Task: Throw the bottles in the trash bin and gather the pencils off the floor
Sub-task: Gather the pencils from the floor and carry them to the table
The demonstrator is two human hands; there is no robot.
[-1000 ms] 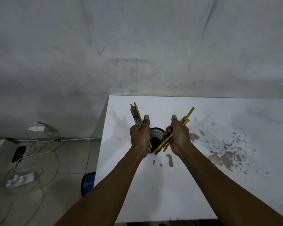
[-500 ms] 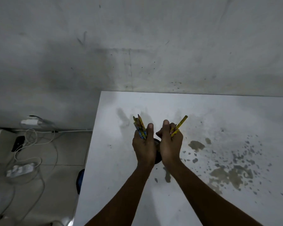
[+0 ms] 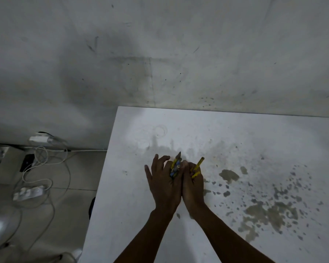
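Both my hands meet over the white table [image 3: 133, 186]. My left hand [image 3: 162, 185] has its fingers spread apart. A bunch of yellow and blue pencils [image 3: 175, 166] stands upright against its thumb side, between the two hands. My right hand [image 3: 193, 186] is curled around a few yellow pencils [image 3: 197, 166] that stick up and to the right. The black cup seen earlier is hidden under my hands. No bottle or trash bin is in view.
Grey-brown stains [image 3: 264, 211] cover the table's right half. A wall rises right behind the table. On the floor at left lie white cables [image 3: 46, 160], a power strip [image 3: 29, 192], a charger [image 3: 39, 138] and a dark phone [image 3: 27, 162].
My hands came together over the black cup and sank lower, covering it. The pencils now stick out less. My left hand's fingers have spread apart.
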